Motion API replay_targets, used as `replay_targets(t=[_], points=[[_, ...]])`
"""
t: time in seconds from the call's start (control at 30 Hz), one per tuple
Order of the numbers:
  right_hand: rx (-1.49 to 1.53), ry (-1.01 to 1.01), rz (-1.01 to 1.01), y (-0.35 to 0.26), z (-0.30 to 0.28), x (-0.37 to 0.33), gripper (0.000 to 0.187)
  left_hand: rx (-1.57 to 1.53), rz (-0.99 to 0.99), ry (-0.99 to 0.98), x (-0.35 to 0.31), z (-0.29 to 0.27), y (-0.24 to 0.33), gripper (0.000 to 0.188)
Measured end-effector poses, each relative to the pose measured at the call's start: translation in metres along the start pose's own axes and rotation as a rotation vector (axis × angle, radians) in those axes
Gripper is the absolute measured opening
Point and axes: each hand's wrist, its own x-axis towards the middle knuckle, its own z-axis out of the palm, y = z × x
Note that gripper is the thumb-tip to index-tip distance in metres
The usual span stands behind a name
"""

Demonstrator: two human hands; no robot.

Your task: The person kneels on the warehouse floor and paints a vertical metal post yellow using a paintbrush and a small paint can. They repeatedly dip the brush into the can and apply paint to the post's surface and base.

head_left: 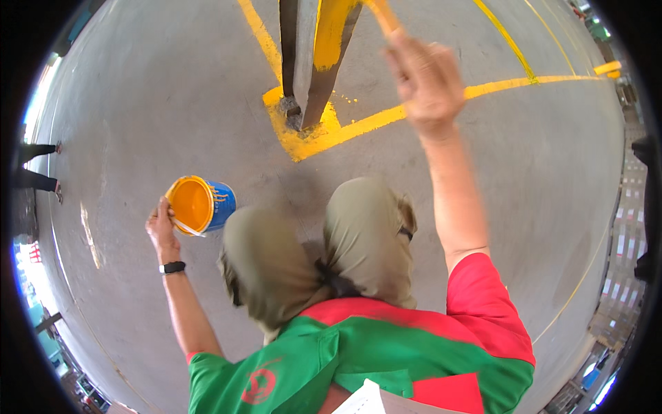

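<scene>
My left hand (163, 228) is closed on the rim and white handle of a blue paint bucket (222, 205), tilted so that the orange-yellow paint inside shows. Raised at the upper right, my right hand (429, 86) grips a paintbrush by its orange handle (383, 16); the hand is smeared by motion. The brush's tip lies at the top edge, against or close to a steel column (303, 58), and I cannot tell if it touches. Wet-looking yellow paint (332, 38) covers the upper part of one column face, with bare dark metal below it.
A yellow painted border (296, 148) surrounds the column's broken base, and a yellow floor line (372, 123) runs off to the right. Small yellow drips lie beside the base. Another person's legs (41, 181) stand at the far left. Stacked goods (624, 255) line the right side.
</scene>
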Motion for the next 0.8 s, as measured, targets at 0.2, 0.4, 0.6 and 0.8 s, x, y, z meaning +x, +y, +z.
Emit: replay_targets(t=[0.2, 0.4, 0.6, 0.8], points=[[0.071, -0.357, -0.072, -0.059, -0.011, -0.105, 0.036, 0.012, 0.084, -0.18, -0.022, 0.014, 0.05, 0.033], [0.163, -0.235, 0.079, -0.038, -0.013, -0.045, 0.029, 0.181, 0.133, -0.285, -0.026, 0.056, 0.113, 0.035], [-0.047, 0.023, -0.079, -0.026, -0.032, 0.065, 0.029, 0.134, 0.224, -0.353, -0.017, 0.098, 0.119, 0.042], [-0.355, -0.248, -0.399, -0.066, -0.023, 0.063, 0.024, 0.025, 0.303, -0.435, 0.003, 0.131, 0.088, 0.04]])
